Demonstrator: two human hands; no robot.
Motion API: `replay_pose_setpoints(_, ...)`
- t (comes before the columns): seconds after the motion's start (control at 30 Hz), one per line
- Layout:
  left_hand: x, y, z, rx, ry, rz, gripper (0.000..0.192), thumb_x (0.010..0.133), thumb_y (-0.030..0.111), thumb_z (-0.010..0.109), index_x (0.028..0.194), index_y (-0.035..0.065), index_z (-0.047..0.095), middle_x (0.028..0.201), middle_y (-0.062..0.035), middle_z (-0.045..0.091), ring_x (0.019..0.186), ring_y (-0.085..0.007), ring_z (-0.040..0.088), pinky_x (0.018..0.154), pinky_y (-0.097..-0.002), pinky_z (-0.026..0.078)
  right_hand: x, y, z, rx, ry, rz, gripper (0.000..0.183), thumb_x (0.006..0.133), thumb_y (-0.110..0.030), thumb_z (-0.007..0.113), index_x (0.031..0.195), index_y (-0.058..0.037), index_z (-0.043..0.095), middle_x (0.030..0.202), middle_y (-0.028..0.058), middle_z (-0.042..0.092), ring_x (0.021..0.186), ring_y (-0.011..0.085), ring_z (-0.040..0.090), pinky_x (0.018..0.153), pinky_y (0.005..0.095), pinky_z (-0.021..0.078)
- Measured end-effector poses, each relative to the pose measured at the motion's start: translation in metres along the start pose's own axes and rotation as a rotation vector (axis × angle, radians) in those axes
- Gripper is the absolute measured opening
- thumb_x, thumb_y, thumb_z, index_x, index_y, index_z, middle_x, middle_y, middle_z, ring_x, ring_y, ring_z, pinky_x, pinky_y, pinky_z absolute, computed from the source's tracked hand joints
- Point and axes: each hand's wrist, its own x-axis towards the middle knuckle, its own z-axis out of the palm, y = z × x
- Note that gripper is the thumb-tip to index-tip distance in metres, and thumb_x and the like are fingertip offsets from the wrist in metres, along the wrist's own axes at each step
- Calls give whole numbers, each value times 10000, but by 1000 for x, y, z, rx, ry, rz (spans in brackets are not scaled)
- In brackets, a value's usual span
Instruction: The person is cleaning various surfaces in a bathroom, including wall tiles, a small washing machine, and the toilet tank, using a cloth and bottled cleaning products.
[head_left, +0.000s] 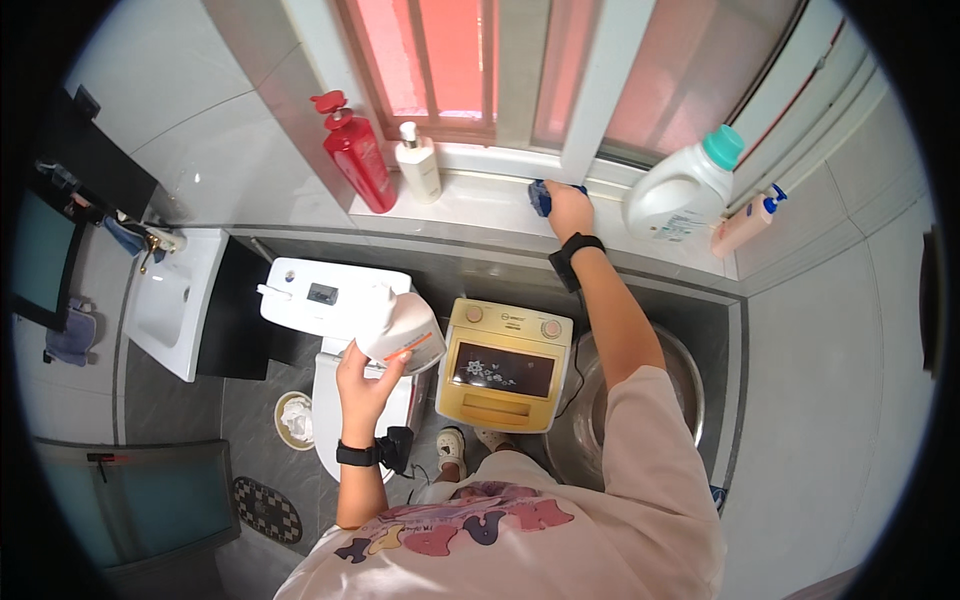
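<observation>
My left hand (369, 386) grips a white plastic bottle (405, 337) with an orange-striped label, held above the toilet. My right hand (568, 210) reaches out to the white windowsill (480, 202) and presses a dark blue cloth (538, 198) onto it. On the sill left of that hand stand a red pump bottle (360, 161) and a small cream pump bottle (418, 169). To its right are a large white detergent jug (679, 195) with a teal cap and a peach pump bottle (744, 223) with a blue pump.
Before me stands a yellow washing machine (502, 416). A round metal tub (697, 375) lies right of it. On the left are the toilet tank (337, 281), a bin (283, 424) holding white paper, a washbasin (161, 322), and a checkered mat (266, 510) on the floor.
</observation>
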Motion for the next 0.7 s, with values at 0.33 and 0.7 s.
replay_pose_setpoints(0.33,-1,-6,-7,53,39,2,360,752,86,760,1065,-27,623,974,-110,661,896,-188,640,793,-290,500,21,-61,47,143,-87,-121,266,846,-68,484,1045,-93,659,1013,126,676,951,317,637,823,403,507)
replay_pose_setpoints(0.7,0,-4,4,45,-96,12,330,734,99,766,1017,-8,637,949,-122,657,863,-243,620,778,-317,477,-9,39,-16,233,-105,-58,477,691,120,515,1099,-80,658,1099,144,652,1021,342,602,886,400,479)
